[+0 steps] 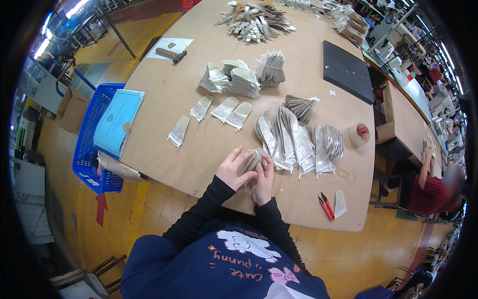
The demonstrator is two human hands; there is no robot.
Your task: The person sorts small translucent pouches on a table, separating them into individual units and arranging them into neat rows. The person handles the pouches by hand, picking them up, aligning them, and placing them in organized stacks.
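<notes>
Both my hands are close together over the near edge of the table, wrapped round a small stack of grey-beige, tongue-shaped fabric pieces (pixel 254 160). My left hand (pixel 233 167) grips it from the left, fingers over its upper end and thumb across the near side. On the other side my right hand (pixel 263 182) is closed round it, partly hiding the stack. Just beyond and to the right lie long silvery-grey pieces (pixel 291 139) in fanned rows. Loose single pieces (pixel 178 131) with pale rounded ends rest to the left.
Bundled stacks (pixel 244 79) and a big heap of strips (pixel 259 22) lie farther back. Red-handled snips (pixel 326 206), a tape roll (pixel 359 134), a black board (pixel 347 71) and a hammer (pixel 172 54) are about. A blue basket (pixel 84 144) stands left; a person (pixel 433 189) sits right.
</notes>
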